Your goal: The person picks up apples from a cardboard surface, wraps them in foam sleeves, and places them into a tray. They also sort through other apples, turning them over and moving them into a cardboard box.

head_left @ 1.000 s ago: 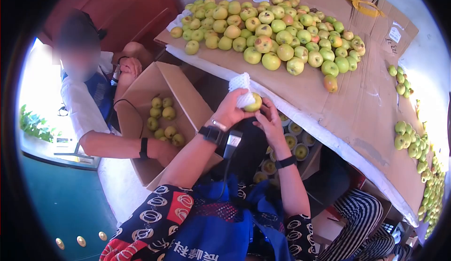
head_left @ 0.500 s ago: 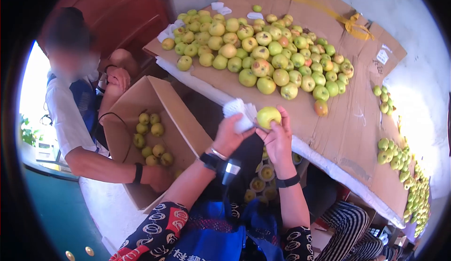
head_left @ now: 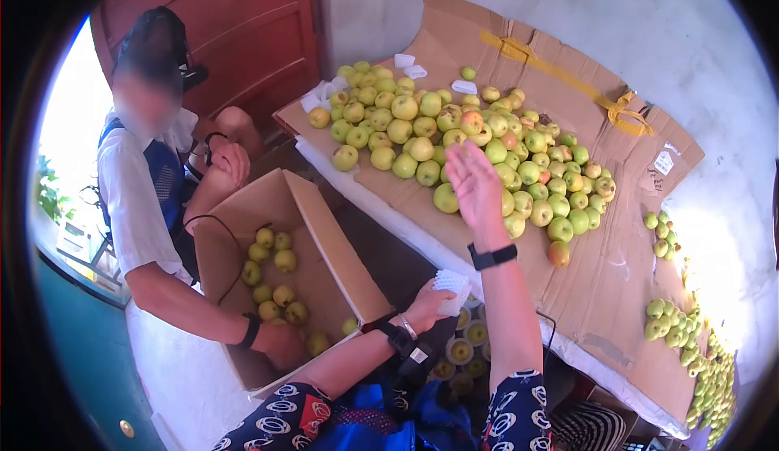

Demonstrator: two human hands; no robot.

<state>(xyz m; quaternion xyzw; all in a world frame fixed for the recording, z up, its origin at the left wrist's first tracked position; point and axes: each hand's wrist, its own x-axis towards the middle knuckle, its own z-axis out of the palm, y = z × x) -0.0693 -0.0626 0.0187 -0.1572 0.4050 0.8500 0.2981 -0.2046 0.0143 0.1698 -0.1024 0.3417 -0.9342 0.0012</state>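
A large pile of green-yellow apples (head_left: 535,167) lies on flattened cardboard (head_left: 584,289). Over the pile's front edge is my right hand (head_left: 475,183), palm toward the apples, fingers apart, with no apple visibly held. My left hand (head_left: 426,306) is lower, between the open box and the cardboard, its fingers round a white foam net (head_left: 453,290). Beneath it, netted apples (head_left: 459,351) are partly hidden by my arms.
At the left a co-worker (head_left: 154,199) reaches a hand into a cardboard box (head_left: 329,240) holding several apples (head_left: 282,260). More apples (head_left: 706,370) lie at the far right. White foam pieces (head_left: 415,71) rest behind the pile. A red door (head_left: 235,29) stands behind.
The apple that was in my right hand is no longer there. That hand has moved up over the pile. My left hand has moved down and right with the foam net.
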